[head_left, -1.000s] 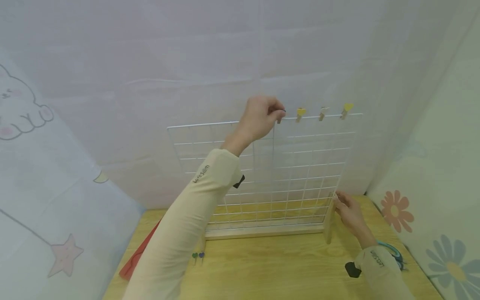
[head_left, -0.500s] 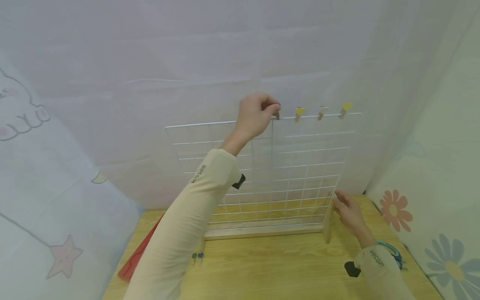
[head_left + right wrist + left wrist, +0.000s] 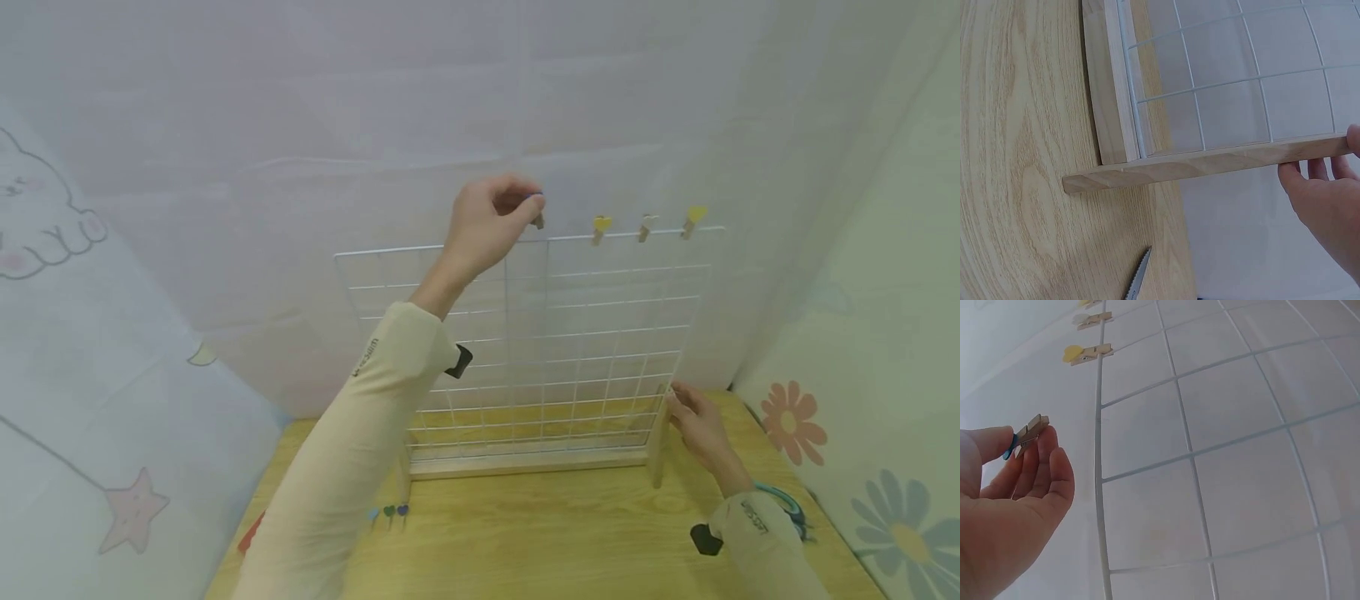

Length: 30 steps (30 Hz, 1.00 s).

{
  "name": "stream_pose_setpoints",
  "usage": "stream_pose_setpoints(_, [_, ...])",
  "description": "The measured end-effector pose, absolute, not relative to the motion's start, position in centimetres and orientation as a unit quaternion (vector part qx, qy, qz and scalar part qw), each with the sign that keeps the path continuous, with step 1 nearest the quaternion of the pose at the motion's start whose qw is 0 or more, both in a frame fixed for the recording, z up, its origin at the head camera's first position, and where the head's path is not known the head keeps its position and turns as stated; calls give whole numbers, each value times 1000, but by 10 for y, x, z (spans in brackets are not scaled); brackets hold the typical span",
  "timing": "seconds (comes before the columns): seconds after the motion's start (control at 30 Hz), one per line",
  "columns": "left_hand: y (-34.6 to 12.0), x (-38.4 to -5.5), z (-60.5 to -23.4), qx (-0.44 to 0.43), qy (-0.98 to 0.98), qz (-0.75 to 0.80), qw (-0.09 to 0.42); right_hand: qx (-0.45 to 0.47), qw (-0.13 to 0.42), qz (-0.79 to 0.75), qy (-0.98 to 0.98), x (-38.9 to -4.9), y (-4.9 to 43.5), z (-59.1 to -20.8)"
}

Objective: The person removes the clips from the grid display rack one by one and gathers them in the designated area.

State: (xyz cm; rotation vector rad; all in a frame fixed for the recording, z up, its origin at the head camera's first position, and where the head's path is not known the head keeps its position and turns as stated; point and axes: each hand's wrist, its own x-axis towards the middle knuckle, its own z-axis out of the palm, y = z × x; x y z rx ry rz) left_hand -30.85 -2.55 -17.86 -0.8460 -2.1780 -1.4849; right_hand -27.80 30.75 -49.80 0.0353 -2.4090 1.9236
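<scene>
At twelve o'clock in the head view, the left hand (image 3: 491,221) pinches a clothespin (image 3: 538,222), its heart mostly hidden by fingers, above the top bar of a wire grid (image 3: 405,249). At two o'clock on that bar sit a yellow clip (image 3: 600,228), a white clip (image 3: 646,227) and another yellow one. At four o'clock, the right hand (image 3: 701,423) grips the stand's wooden post (image 3: 657,450). Three small heart clips (image 3: 389,512) lie on the table (image 3: 540,542) at seven o'clock; the sleeve (image 3: 330,475) mostly covers a red item (image 3: 251,533) farther round towards eight.

The left wrist view alone shows the heart as blue, and the grip as narrow, thumb against fingertips, at nine o'clock, apart from the wire. At eleven, the topmost clip is cut off by the frame.

In the right wrist view, the wooden base (image 3: 1107,94) bears the grid's lower edge. The right thumb and fingers close around the post at three to four o'clock, the thumb cut off. A serrated blade (image 3: 1139,273) shows at six, its rear out of frame.
</scene>
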Motion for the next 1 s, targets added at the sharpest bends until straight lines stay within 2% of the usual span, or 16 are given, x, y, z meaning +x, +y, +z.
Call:
stream_pose_setpoints(0.5, [-69,-293,-219,-301,-748,-584,95,6,32,619,-785,-279,310,-498])
stream_pose_setpoints(0.77, [-98,-279,-267,-267,-776,-569,56,13,30,617,-786,-278,305,-497])
stream_pose_setpoints(1.0, [-119,-270,-310,-240,-781,-575,45,16,29,617,-786,-278,304,-494])
